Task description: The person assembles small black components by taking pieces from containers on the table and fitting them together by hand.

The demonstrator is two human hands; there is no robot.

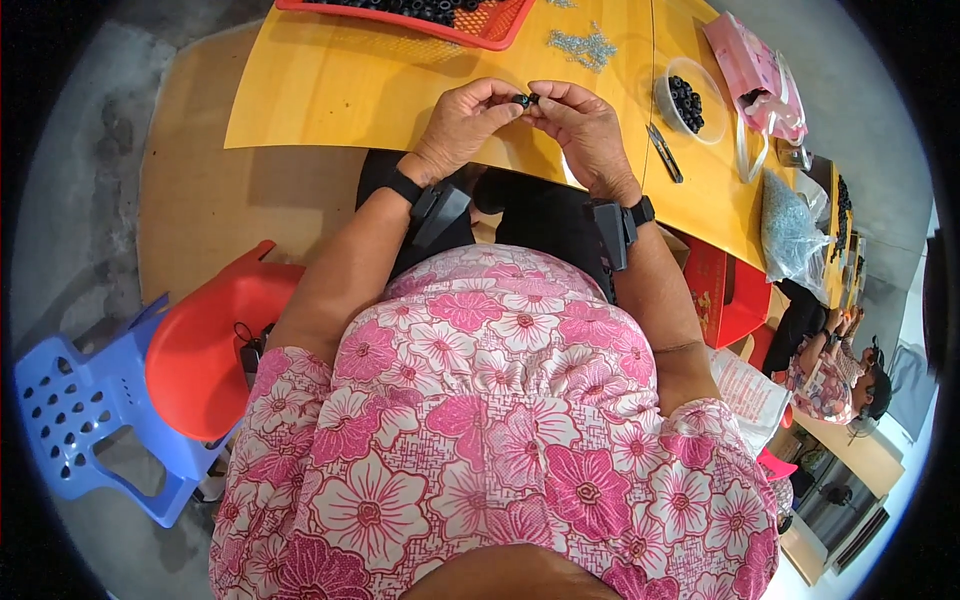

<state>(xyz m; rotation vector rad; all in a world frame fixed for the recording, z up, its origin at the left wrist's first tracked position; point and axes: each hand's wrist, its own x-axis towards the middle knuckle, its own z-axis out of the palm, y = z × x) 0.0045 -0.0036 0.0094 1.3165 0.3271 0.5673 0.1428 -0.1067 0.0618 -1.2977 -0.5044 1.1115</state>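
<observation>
Above the near edge of the yellow table, my two hands meet with their fingertips almost touching. My left hand (pixel 462 122) pinches a small black round piece (pixel 520 100) between thumb and forefinger. Pressed close beside it, a second small dark piece (pixel 534 98) is in the pinch of my right hand (pixel 586 130). Whether the two pieces are joined cannot be made out at this size. Beyond my fingers lies a loose pile of small clear or silvery parts (pixel 585 47). A utility knife (pixel 664 153) rests on the table to the right of my right hand.
A red basket (pixel 510 36) of black pieces stands at the far left of the yellow table (pixel 330 90). To the right are a clear tub (pixel 712 118) of black rings, a pink bag (pixel 750 62) and a plastic bag (pixel 790 225) of clear parts. Another person (pixel 825 375) sits far right.
</observation>
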